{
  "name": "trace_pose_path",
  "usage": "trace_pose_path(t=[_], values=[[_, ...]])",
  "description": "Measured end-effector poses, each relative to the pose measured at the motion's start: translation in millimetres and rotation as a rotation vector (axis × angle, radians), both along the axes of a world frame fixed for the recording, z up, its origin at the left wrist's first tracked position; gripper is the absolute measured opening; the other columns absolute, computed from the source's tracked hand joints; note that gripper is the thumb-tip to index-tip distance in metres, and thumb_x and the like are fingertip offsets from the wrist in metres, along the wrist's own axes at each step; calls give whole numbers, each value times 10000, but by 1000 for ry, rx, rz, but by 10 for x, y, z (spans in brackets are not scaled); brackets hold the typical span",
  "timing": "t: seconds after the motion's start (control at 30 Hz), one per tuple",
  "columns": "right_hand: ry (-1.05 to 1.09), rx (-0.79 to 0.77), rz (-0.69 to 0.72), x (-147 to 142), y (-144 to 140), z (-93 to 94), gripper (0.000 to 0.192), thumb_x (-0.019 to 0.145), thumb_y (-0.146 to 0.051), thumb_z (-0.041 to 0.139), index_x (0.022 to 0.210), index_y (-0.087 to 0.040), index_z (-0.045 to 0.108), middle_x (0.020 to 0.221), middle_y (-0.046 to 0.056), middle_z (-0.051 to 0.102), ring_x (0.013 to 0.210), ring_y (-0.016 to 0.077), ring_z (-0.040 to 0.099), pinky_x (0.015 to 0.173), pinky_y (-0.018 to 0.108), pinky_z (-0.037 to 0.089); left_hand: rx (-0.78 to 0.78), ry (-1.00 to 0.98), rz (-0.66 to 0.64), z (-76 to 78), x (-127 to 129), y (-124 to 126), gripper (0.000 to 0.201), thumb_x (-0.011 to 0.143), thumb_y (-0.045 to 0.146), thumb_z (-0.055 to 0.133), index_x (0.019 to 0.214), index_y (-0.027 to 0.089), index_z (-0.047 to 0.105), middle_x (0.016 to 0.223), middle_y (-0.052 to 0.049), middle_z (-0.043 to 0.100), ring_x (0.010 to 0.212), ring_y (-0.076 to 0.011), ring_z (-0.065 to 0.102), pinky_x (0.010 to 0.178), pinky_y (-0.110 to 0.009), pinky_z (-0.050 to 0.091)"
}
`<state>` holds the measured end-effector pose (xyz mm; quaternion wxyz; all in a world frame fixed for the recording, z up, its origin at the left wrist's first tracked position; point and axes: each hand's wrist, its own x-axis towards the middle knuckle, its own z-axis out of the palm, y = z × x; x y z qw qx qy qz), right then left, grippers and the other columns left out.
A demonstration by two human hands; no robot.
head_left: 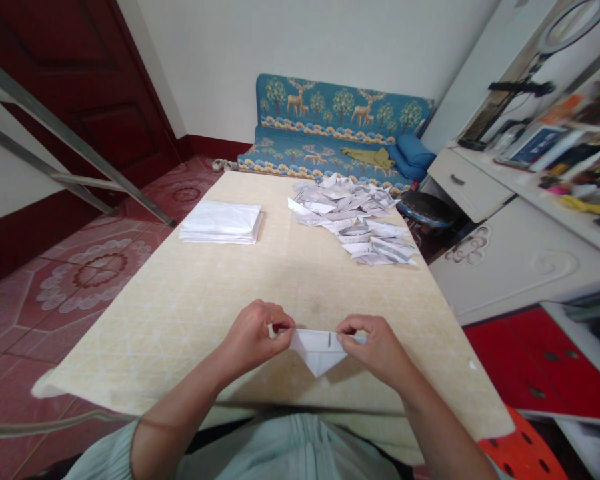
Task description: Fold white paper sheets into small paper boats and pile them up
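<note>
While only the head view is on hand, it shows the work plainly enough: both hands are closed on a partly folded sheet of white paper (320, 350) held just above the near edge of the bench (205, 300). The left hand (253, 337) pinches the paper's left corner between thumb and fingertips, and the right hand (375, 347) pinches the right corner likewise, so the top edge runs straight between them and the lower part hangs in a downward point. A short dark mark sits near the middle of that top edge. Judging from this shape, the piece is mid-fold, with some creases made and more likely to come. At the far left of the bench lies a neat stack of flat white sheets (223, 222), seemingly still unfolded; at the far right sprawls a loose heap of folded paper pieces (355, 220), seemingly finished ones. By that reckoning a fair share is done, yet the stack suggests plenty remains.
</note>
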<state>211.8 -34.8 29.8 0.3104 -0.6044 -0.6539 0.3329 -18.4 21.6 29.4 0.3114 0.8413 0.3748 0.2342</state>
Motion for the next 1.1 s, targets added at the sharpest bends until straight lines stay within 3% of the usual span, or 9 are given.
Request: trace_pose_path(t=[0.2, 0.47, 0.7, 0.87, 1.0, 1.1], values=[[36, -107, 41, 128, -36, 8, 132, 703, -138, 557, 691, -156, 687, 669, 7, 677, 639, 142, 588, 593, 211, 411, -46, 19, -14, 9, -103, 17, 154, 725, 123, 552, 696, 182, 692, 623, 13, 645, 594, -100, 569, 639, -212, 385], [222, -288, 73, 238, -52, -135, 150, 760, -244, 570, 748, -136, 673, 620, 0, 609, 552, 98, 503, 511, 195, 354, -137, 37, 7, -64, -131, -18, 167, 778, 199, 558, 647, 148, 646, 634, -14, 654, 598, -113, 573, 594, -207, 374], [309, -273, -47, 211, -110, -218, 190, 746, -300, 615, 648, -137, 610, 519, -35, 522, 462, 73, 460, 449, 182, 339, -67, 76, 15, -149, -143, -44, 226, 796, 227, 542, 606, 142, 629, 599, -25, 625, 583, -122, 545, 584, -220, 361], [313, -248, -93, 213, -91, -188, 188, 719, -325, 638, 678, -142, 622, 521, -24, 573, 438, 84, 485, 416, 185, 346, -85, -18, 101, -155, -147, 26, 201, 793, 251, 558, 649, 151, 657, 652, -35, 652, 619, -134, 570, 596, -224, 390], [217, -95, -99, 239, -42, -143, 162, 729, -307, 644, 704, -147, 653, 547, -7, 603, 489, 114, 542, 448, 205, 398, -26, -153, 162, -88, -181, 166, 141, 786, 219, 562, 711, 163, 668, 700, -28, 663, 670, -136, 587, 650, -231, 418], [13, 274, -167, 222, -56, -103, 88, 764, -225, 616, 722, -173, 672, 637, 22, 650, 599, 145, 593, 561, 248, 460, 28, -229, 276, -56, -197, 233, 123, 775, 234, 578, 725, 166, 667, 702, -21, 656, 667, -133, 573, 646, -232, 416]])
